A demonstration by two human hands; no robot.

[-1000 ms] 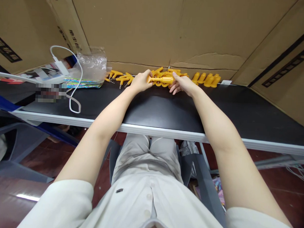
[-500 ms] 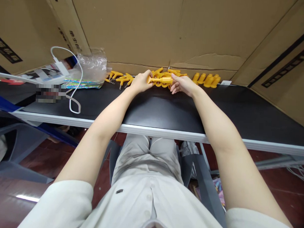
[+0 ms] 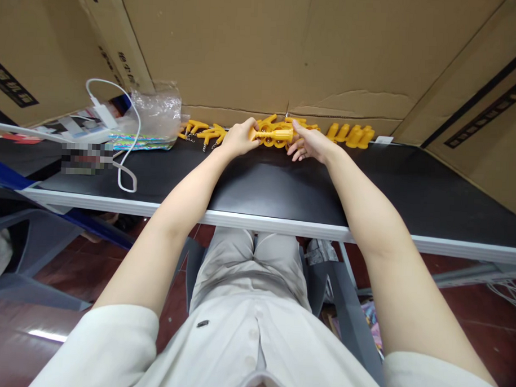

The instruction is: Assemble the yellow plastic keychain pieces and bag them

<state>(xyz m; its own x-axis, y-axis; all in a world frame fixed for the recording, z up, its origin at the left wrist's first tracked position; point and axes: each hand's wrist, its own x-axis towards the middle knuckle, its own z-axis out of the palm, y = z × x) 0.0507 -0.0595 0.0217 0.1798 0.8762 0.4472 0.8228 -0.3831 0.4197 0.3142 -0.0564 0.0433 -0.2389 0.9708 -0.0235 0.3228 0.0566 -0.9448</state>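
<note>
Where both hands meet: one yellow part (image 3: pixel 273 135), left hand (image 3: pixel 239 138) and right hand (image 3: pixel 311 143) fingers pinching its ends.

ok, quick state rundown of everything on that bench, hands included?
left hand: gripping one end of the yellow part
right hand: fingers on its other end
yellow part: held level between both hands
yellow pile: loose, behind the hands
yellow row: lined up on the right
plastic bag: crumpled
white cable: looped on black table
</note>
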